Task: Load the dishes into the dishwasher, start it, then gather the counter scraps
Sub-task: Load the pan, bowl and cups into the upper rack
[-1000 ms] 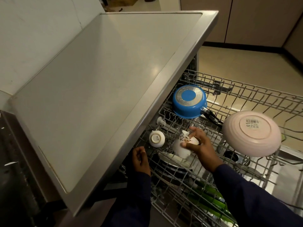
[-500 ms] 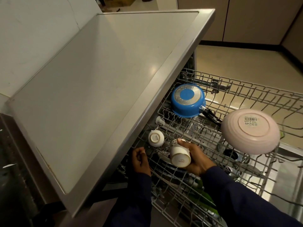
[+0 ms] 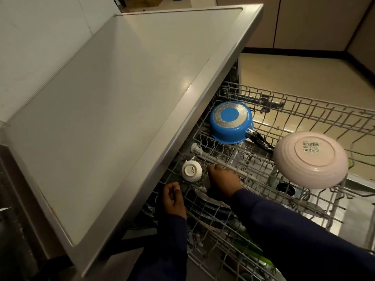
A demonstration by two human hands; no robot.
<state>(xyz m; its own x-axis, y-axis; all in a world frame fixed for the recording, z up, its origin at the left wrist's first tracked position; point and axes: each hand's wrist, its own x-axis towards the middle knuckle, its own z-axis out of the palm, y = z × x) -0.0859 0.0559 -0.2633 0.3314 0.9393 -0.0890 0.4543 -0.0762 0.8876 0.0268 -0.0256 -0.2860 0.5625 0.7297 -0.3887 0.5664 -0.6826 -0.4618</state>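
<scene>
The right hand (image 3: 222,180) is reaching into the upper rack (image 3: 304,110) at lower centre, its grip hidden. The left hand (image 3: 174,196) is gripping the rack's edge. Loading is underway; another dish probably comes next.

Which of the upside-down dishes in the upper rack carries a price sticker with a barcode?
The pink bowl at the right side of the rack. The blue saucepan shows a bare metal base, and the small white cup has only a printed mark.

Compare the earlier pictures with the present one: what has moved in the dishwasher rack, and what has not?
The right hand turned its white cup over and lowered it beside the upturned small cup; the cup is now hidden beneath it. The left hand, blue saucepan and pink bowl stayed put.
</scene>
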